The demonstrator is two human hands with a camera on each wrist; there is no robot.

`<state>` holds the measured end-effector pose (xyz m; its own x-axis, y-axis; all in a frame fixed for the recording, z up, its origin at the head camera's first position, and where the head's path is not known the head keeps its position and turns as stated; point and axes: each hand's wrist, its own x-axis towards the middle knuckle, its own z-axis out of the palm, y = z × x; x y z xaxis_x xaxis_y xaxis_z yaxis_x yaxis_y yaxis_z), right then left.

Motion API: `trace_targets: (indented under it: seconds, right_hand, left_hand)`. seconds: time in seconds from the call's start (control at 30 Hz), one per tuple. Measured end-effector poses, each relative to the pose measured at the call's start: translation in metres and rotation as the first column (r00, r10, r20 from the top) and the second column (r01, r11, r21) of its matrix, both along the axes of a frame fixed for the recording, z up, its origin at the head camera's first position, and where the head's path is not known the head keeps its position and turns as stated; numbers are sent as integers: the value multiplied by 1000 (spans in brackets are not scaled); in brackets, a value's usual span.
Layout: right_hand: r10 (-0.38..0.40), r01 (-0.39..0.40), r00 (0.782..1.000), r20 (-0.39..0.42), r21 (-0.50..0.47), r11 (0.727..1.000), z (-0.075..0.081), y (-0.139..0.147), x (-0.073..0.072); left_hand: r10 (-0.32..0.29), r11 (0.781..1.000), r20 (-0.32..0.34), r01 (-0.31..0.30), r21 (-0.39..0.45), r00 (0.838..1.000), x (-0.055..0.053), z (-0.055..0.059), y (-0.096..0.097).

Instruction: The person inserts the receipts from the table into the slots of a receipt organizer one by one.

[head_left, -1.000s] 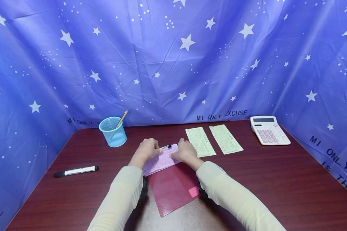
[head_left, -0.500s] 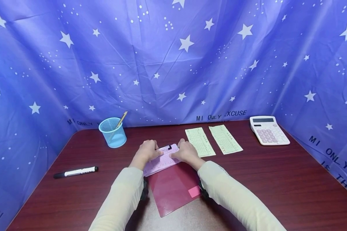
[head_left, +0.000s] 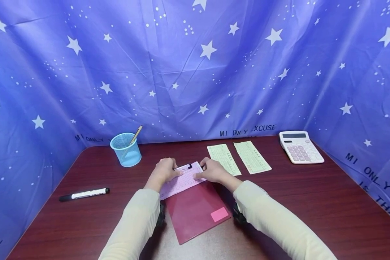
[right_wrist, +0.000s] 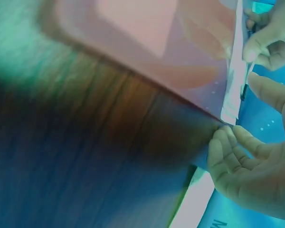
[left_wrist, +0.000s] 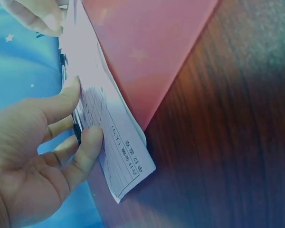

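Observation:
A stack of pink printed forms lies across the top of a dark red clipboard, under its black and metal clip. My left hand grips the forms and clipboard's top edge beside the clip, thumb on the paper. In the left wrist view, the forms overhang the clipboard's side, their near edge standing slightly off the board. My right hand is at the forms' right end, thumb on the paper and fingers curled at the corner. In the right wrist view, its fingertips are right at the clipboard's corner.
Two pale green printed slips lie behind the right hand. A white calculator stands at the back right. A blue mesh pen cup holding a pencil is at the back left. A marker lies to the left. A starry blue curtain surrounds the desk.
My right hand and forearm have shifted slightly to the right, uncovering more of the forms' right end and the clipboard's pink label. The left hand has hardly moved.

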<state>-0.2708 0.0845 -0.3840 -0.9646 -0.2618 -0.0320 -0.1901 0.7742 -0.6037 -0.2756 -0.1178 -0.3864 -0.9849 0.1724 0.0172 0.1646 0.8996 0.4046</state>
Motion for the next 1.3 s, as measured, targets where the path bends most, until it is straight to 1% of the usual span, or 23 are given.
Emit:
trace_targets:
  seconds: [0.1, 0.2, 0.37, 0.53, 0.67, 0.87, 1.07, 1.1, 1.13, 1.3]
  right_hand:
    - [15, -15, 1000, -6, -30, 999, 3, 10, 0]
    - [4, -5, 1000, -22, -46, 999, 7, 23, -1]
    - [-69, 68, 997, -36, -44, 997, 14, 52, -4]
    - [-143, 145, 987, -70, 25, 989, 16, 80, -4]
    - [-186, 194, 979, -82, 103, 976, 12, 93, -2]
    - [-221, 237, 970, -102, 181, 955, 2, 95, 1]
    - [-233, 254, 966, -108, 262, 931, 2, 88, 1]
    - [-235, 254, 967, -103, 266, 930, 3, 88, 0]
    - [-235, 252, 967, -96, 268, 930, 3, 88, 0]
    - [-227, 234, 972, -55, 264, 936, 5, 89, -2]
  left_hand:
    - [3, 1000, -3, -3, -12, 1000, 0, 0, -1]
    - [7, 1000, 2, -7, -24, 1000, 0, 0, -1]
    - [13, 1000, 5, -13, -22, 1000, -1, -2, -2]
    - [26, 1000, 15, -26, -13, 1000, -2, -3, -2]
    - [25, 1000, 15, -24, -16, 1000, -1, -2, -2]
    - [31, 999, 29, -32, 15, 999, -1, -2, -1]
    - [27, 999, 29, -27, 21, 999, -1, -2, -1]
    - [23, 999, 27, -24, 22, 999, 0, -1, -1]
    - [15, 1000, 3, -15, 27, 1000, 1, -1, -1]
    - [8, 1000, -5, -8, 19, 1000, 0, -1, 0]
